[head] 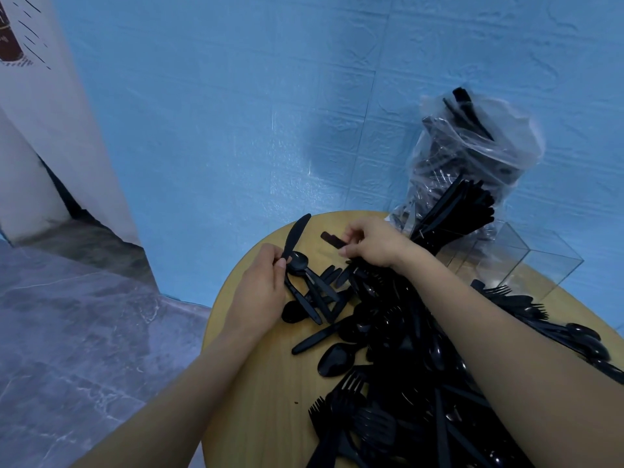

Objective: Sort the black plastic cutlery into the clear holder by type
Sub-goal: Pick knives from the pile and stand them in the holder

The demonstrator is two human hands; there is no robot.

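Note:
A heap of black plastic cutlery [398, 349] covers the round wooden table [256, 383]: forks, spoons and knives mixed. My left hand [260, 285] pinches a black knife [294, 241], its blade pointing up and away, with a spoon [299, 260] lying against it. My right hand [371, 244] grips a bundle of black cutlery handles [452, 214] that fans up to the right, and its fingertips hold another black piece [332, 239]. The clear holder [526, 261] stands at the table's far right; what its compartments hold is unclear.
A clear plastic bag [472, 157] stuffed with more black cutlery leans against the blue wall [236, 113] behind the holder. The table edge curves just left of my left hand, above a grey marbled floor [84, 332]. A white pillar [50, 130] stands far left.

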